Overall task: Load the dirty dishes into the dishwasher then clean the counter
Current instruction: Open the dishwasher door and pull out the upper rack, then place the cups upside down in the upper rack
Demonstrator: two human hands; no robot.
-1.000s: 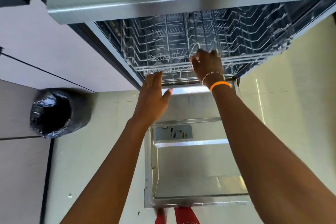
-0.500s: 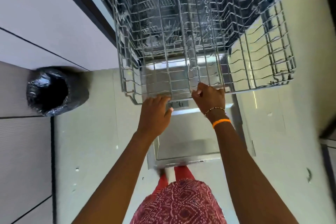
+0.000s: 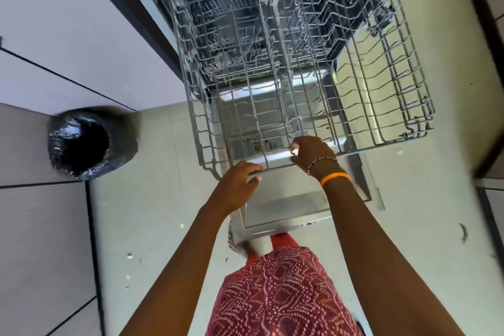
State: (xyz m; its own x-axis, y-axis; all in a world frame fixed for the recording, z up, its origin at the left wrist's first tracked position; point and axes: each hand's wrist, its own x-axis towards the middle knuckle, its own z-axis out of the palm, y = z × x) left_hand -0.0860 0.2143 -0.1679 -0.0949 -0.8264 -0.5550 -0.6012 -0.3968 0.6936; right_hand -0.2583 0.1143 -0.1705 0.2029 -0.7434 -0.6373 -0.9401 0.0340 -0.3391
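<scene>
The empty grey wire upper rack of the dishwasher is pulled far out over the open door. My left hand grips the rack's front rail, fingers curled over it. My right hand, with a bead bracelet and an orange band at the wrist, grips the same front edge a little further right. Behind the rack the dark dishwasher tub is open. No dishes are in view.
A round bin lined with a black bag stands on the pale floor at the left, against grey cabinet fronts. My red patterned skirt is at the bottom, close to the door's edge. Small crumbs dot the floor.
The upper rack has slid out of the dishwasher towards me, with both hands on its front edge. My left hand went from flat under the rail to curled over it.
</scene>
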